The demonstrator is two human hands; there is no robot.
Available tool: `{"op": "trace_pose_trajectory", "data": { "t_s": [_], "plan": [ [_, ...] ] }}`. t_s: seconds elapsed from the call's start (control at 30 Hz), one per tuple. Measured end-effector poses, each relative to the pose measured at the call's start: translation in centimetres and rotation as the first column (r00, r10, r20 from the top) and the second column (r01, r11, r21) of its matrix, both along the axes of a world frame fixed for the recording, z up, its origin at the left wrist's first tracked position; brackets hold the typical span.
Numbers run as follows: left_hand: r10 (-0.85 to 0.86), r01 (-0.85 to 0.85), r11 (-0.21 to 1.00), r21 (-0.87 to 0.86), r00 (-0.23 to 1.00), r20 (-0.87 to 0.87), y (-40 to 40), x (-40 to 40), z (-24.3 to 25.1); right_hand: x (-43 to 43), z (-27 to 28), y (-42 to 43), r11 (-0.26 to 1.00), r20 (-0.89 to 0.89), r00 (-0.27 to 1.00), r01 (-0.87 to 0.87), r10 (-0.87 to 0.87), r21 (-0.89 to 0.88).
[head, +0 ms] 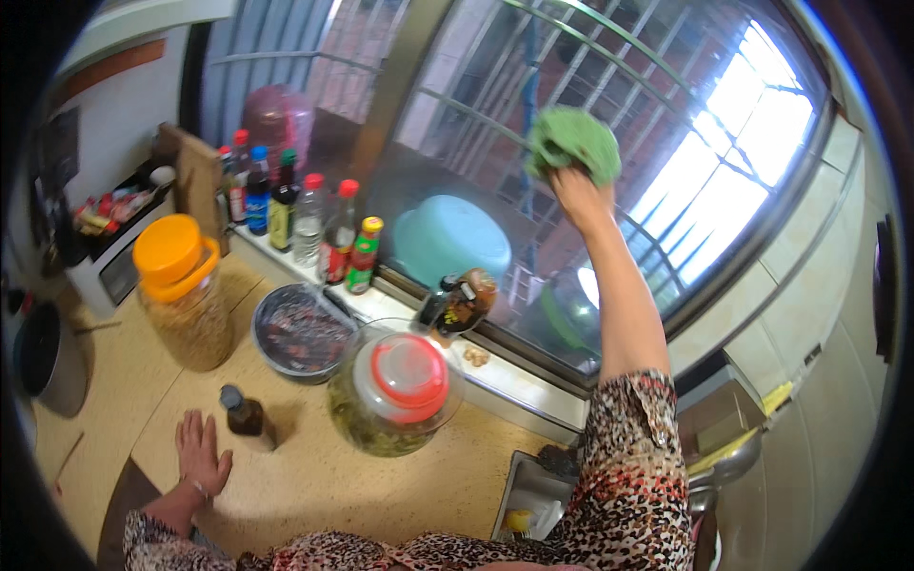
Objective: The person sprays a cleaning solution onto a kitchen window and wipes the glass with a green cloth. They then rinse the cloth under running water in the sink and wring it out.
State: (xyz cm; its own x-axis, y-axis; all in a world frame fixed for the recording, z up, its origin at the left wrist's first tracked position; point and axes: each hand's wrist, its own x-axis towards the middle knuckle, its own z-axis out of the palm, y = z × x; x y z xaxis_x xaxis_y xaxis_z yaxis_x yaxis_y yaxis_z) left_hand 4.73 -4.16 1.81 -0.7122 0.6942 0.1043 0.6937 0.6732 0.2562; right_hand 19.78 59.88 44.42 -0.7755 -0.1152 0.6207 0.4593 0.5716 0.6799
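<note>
Raised against the window pane [485,157], my right hand [582,189] presses a bunched green cloth [575,143] to the glass; the cloth covers its fingers. My left hand [200,453] lies flat on the yellowish countertop [285,492], fingers spread and holding nothing. Just right of it stands a small dark bottle with a grey cap [248,420]. Behind that bottle are a glass jar with a red and clear lid [393,392], holding something green, and a round bowl [303,332] with dark contents under a clear cover.
Several sauce bottles [307,221] line the windowsill, with dark-coloured jars [457,303] further right. A large jar with an orange lid [182,300] stands at left, near a wooden board [193,175]. A metal sink [518,485] lies at lower right.
</note>
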Motion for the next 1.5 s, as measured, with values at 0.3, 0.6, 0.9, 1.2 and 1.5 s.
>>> {"op": "trace_pose_trajectory", "data": {
  "t_s": [0.3,0.6,0.9,1.2,1.5],
  "plan": [
    [0.043,-0.041,0.999,-0.019,0.994,0.099,-0.2,1.1,0.9,15.2,-14.5,1.2,0.923,-0.116,0.989,0.043,-0.094,-0.381],
    [0.032,-0.029,0.999,-0.025,0.991,0.126,-0.4,-0.1,-0.3,17.6,-1.7,4.6,0.944,-0.545,0.777,0.197,-0.316,-0.266],
    [-0.030,0.021,0.999,0.050,0.982,0.187,-0.5,-0.7,0.4,1.8,21.0,3.6,0.922,-0.698,0.613,0.152,-0.370,-0.356],
    [-0.023,0.014,0.998,0.069,0.992,0.125,-0.2,-0.9,0.8,-24.0,26.1,-3.2,0.802,-0.339,0.936,-0.277,0.099,-0.530],
    [-0.016,0.010,0.999,0.041,0.987,0.159,-0.4,-0.8,2.1,-15.9,14.8,-8.0,0.918,0.019,0.963,0.262,-0.268,-0.299]
  ]
}}
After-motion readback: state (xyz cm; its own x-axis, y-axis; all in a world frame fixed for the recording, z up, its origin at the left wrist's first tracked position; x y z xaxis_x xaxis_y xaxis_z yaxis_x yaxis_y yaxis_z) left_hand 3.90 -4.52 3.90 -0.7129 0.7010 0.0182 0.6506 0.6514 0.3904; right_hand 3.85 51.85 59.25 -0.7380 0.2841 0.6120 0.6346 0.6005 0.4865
